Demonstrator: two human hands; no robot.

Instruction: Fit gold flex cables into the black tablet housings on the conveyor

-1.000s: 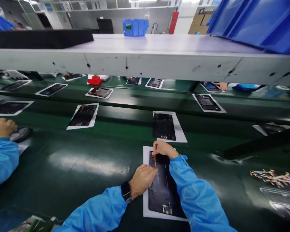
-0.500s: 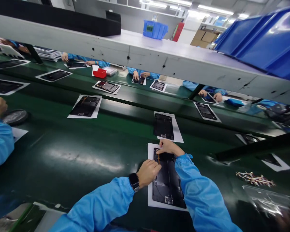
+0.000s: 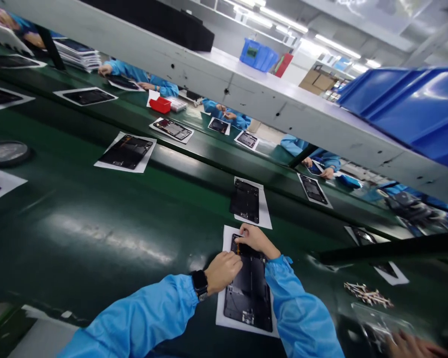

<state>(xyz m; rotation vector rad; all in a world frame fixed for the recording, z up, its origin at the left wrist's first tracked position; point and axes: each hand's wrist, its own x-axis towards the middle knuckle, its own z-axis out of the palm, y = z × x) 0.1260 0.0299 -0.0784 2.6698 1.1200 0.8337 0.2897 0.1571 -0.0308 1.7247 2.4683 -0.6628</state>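
Down at the bottom of the view, what are the hands on?

A black device panel (image 3: 248,293), lying flat on a white paper sheet (image 3: 220,313) on the green belt worktop (image 3: 97,238). The left hand (image 3: 224,272), with a black wristwatch (image 3: 199,283), sits over the panel's upper left. The right hand (image 3: 256,239) reaches across its top edge.

And the fingers?

Both sets are curled and closed up, not spread. Their tips come down at the panel's top end, on either side of a thin orange strip (image 3: 238,248). I cannot tell whether they are pinching that strip or only touching the panel.

What's next out from there?

At 12 o'clock, just past the sheet, a second black panel (image 3: 244,201) lies on its own paper. At 11 o'clock, well apart, a third panel (image 3: 126,151) lies on paper. Out at 9 o'clock sits a round dark pad (image 3: 5,152).

Anything at the right?

At 4 o'clock, a tangle of small parts (image 3: 368,295) lies on the belt, with another person's blurred hand (image 3: 414,345) near the corner.

Farther off?

Beyond a grey shelf (image 3: 227,84), co-workers in blue sleeves (image 3: 227,118) work at a second belt with more panels and a red tray (image 3: 160,105). A blue crate (image 3: 259,55) stands on the shelf.
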